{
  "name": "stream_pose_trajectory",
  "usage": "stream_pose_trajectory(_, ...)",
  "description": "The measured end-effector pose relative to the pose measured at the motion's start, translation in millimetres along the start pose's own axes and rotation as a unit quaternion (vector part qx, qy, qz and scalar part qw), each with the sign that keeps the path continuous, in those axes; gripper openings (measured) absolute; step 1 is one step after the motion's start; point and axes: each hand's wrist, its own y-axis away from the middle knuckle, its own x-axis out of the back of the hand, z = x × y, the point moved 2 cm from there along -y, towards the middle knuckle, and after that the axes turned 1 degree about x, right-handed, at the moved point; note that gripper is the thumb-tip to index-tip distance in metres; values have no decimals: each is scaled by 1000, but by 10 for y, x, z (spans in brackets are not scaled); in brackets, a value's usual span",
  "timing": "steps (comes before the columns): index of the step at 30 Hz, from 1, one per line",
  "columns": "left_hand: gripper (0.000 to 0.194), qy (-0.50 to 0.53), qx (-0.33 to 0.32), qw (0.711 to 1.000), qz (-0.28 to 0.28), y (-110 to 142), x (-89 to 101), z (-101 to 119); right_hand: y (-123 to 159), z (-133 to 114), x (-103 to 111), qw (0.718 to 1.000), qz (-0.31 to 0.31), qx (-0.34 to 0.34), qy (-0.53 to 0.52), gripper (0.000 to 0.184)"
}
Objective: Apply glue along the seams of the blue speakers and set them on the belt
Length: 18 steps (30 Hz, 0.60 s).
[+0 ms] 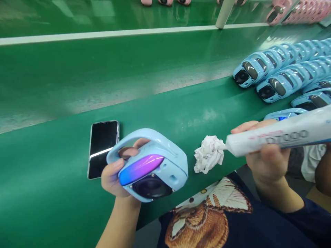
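Observation:
My left hand (113, 177) is closed around a light blue speaker housing (178, 168), its fingers passing under the loop handle. A purple-to-blue glossy panel and a round black speaker cone show on the side facing me. My right hand (271, 162) grips a white glue tube (287, 134) printed "7000", with its narrow nozzle pointing left. Between the two hands a crumpled white tissue (209, 154) lies on the green table; the nozzle tip appears right by its edge, and I cannot tell whether they touch.
A black-screened phone (103, 146) lies left of the housing. Rows of similar light blue housings (274, 89) fill the right side of the green table (51, 193). Pink housings (305, 12) stand on the far level, near a pale post (224, 13). Another person's arm (323, 172) shows at the right edge.

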Motion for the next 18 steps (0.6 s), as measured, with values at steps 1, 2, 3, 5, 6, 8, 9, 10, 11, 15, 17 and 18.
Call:
stream_pose_trajectory(1, 21, 1, 5, 1000, 1, -7, 5, -10, 6, 46, 90, 1000, -1, -4, 13, 16)
stream_pose_trajectory(2, 22, 2, 13, 1000, -1, -12, 13, -27, 22, 94, 172, 999, -12, -18, 39, 15)
stream_pose_trajectory(3, 22, 4, 24, 1000, -5, -15, 21, -48, 46, 137, 247, 997, -23, -33, 62, 17)
stream_pose_trajectory(5, 22, 17, 40, 999, -11, -17, 33, -91, 102, 198, 358, 994, -42, -52, 89, 17)
stream_pose_trajectory(6, 22, 27, 44, 999, -12, -19, 34, -107, 125, 218, 388, 993, -53, -55, 94, 19)
stream_pose_trajectory(8, 20, 48, 47, 998, -11, -27, 20, -124, 152, 247, 397, 989, -81, -55, 106, 23)
stream_pose_trajectory(9, 19, 55, 46, 997, -7, -34, 8, -125, 154, 259, 382, 986, -100, -51, 120, 25)
stream_pose_trajectory(10, 18, 59, 47, 997, -1, -41, -5, -124, 151, 270, 363, 982, -120, -44, 138, 27)
stream_pose_trajectory(11, 17, 61, 47, 997, 4, -48, -18, -121, 145, 280, 347, 977, -138, -39, 160, 27)
stream_pose_trajectory(15, 19, 62, 42, 997, 14, -63, -40, -116, 143, 285, 413, 962, -145, -39, 227, 17)
stream_pose_trajectory(17, 21, 74, 54, 996, 12, -61, -36, -128, 164, 266, 525, 966, -109, -50, 229, 10)
stream_pose_trajectory(18, 21, 81, 65, 994, 11, -58, -34, -136, 175, 255, 580, 970, -87, -57, 221, 8)
